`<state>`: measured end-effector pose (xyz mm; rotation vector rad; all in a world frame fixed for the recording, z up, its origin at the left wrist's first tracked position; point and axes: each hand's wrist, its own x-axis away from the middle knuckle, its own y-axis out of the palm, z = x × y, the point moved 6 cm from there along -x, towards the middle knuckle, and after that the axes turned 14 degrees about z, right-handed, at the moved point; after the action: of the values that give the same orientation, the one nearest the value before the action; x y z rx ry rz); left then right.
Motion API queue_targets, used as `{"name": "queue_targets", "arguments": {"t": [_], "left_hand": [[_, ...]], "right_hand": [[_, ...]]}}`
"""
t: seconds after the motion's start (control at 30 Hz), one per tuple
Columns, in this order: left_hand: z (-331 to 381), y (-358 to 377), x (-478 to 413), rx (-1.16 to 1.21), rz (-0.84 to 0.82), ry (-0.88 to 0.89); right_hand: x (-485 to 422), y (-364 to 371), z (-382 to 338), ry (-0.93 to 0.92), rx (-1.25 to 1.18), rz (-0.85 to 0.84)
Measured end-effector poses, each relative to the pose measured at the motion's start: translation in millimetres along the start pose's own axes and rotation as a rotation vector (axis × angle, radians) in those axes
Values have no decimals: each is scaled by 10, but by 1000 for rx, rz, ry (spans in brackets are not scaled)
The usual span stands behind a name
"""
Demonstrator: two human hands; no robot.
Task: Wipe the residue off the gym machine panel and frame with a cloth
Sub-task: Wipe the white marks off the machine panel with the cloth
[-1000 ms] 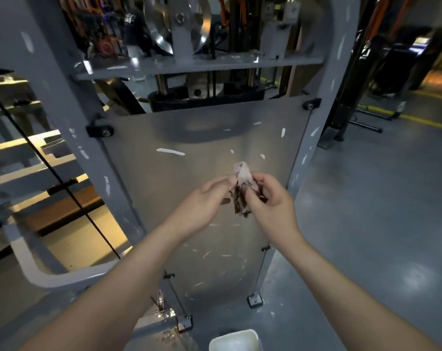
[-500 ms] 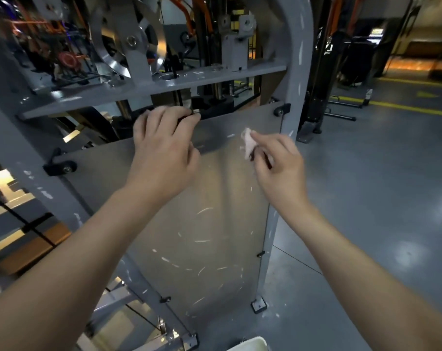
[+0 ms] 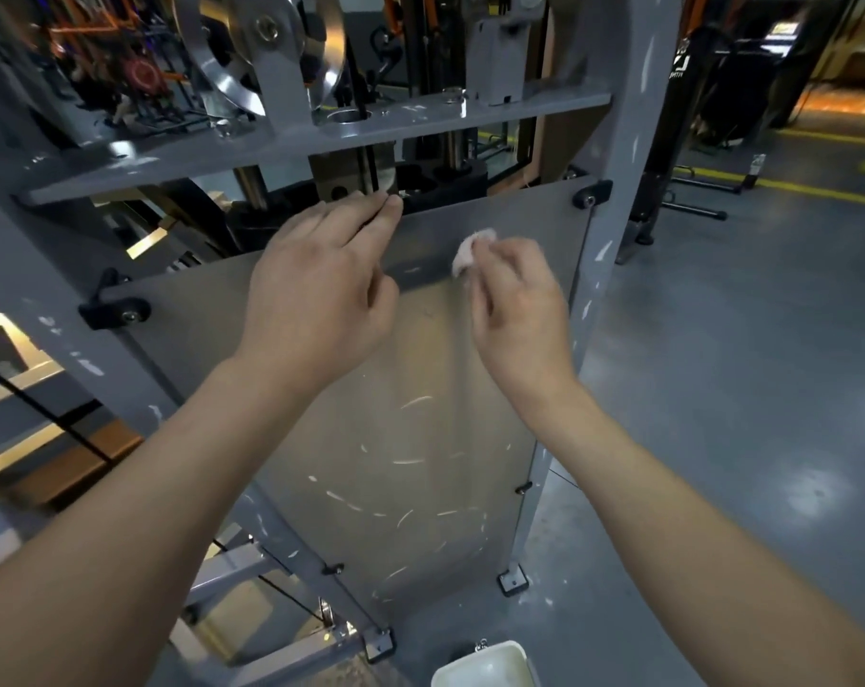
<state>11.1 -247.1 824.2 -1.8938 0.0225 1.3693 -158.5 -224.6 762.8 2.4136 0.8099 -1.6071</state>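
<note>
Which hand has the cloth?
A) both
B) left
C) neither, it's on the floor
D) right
D: the right hand pinches the cloth at the upper part of the panel, while the left hand holds no cloth, its fingers reaching to the panel's top edge.

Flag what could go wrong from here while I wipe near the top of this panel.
The cloth is a small wad pinched in the right hand; it could slip out or cover little per pass.
The left hand reaches the top edge of the panel, beside the mechanism behind it; its fingers might get scraped or pinched.
White streaks low on the panel could be missed.
</note>
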Motion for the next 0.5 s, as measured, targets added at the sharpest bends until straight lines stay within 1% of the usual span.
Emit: {"name": "queue_targets", "arguments": {"t": [0.07,0.1,0.13,0.23,0.27,0.3,0.4,0.43,0.47,0.5], "left_hand": [[-2,-2,1,4,16,-16],[-7,-7,7,4,26,-22],[-10,-6,12,2,34,-24],[-18,19,7,4,32,-21],[-28,23,6,1,32,-25],[-32,25,8,-2,35,-27],[-39,27,29,-10,54,-25],[-40,33,34,-10,59,-22],[-40,40,33,-5,60,-22],[-39,47,29,3,58,-26]], "right_hand": [[257,60,-31,-54,34,-120],[291,51,-14,-91,50,-148],[224,27,9,-85,54,-124],[-145,-70,17,-38,79,100],[-170,-68,-17,-24,81,134],[-108,-18,-61,-25,71,113],[168,56,-128,-78,32,-70],[128,37,-84,-106,39,-76],[31,21,-35,-125,61,-43],[-62,-21,-11,-111,92,30]]}}
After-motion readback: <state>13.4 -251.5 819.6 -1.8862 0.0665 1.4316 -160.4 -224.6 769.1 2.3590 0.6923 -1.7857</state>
